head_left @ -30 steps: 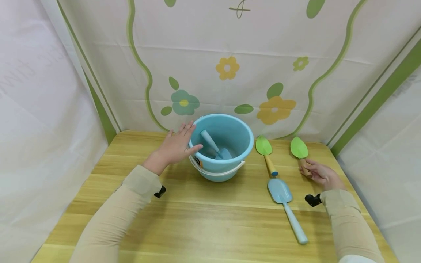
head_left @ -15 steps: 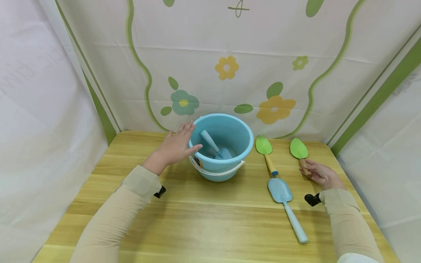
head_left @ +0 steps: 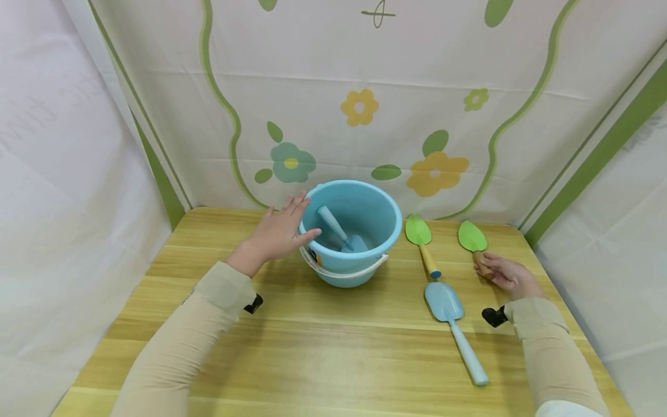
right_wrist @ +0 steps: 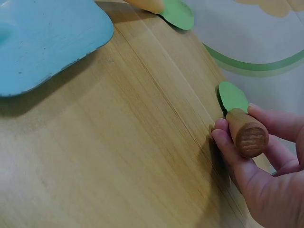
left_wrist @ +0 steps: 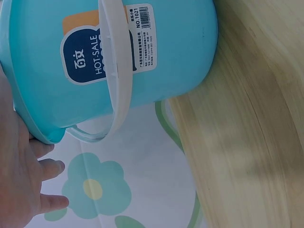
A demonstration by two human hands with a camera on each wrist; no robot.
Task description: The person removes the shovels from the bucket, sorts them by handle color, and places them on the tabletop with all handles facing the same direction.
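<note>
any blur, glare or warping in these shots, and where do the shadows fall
Head view: sharp, evenly lit, no glare; wide-angle lens bends the backdrop and table edges; soft shadow under the bucket. Left wrist view: bucket label crisp, left hand and flower print slightly soft. Right wrist view: the right hand gripping the wooden handle casts a shadow on the wood; the blue scoop shadows beneath itself.

bucket (head_left: 365, 223): glossy plastic | trowel handle (right_wrist: 246, 134): matt wood | table (head_left: 333, 347): smooth wood
</note>
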